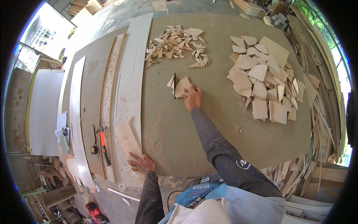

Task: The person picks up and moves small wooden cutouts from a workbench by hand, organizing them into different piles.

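My right hand (192, 98) has its fingers closed on the lower right edge of a fan-shaped piece of thin wood (182, 86), near the middle of the table. Against that piece's left side runs a thin dark blade-like strip (174, 86). A small pale wood offcut (170, 81) lies just left of the strip. My left hand (141, 163) rests with fingers spread on the near end of a longer pale wood board (128, 137), which lies at a slant over a white panel (130, 82).
Small pointed scraps (175, 43) are heaped at the far side. Many curved and square wood pieces (261, 74) form a pile at the right. An orange-handled hammer (104, 146) and a tape measure (94, 149) lie left, beside a long wooden strip (108, 89).
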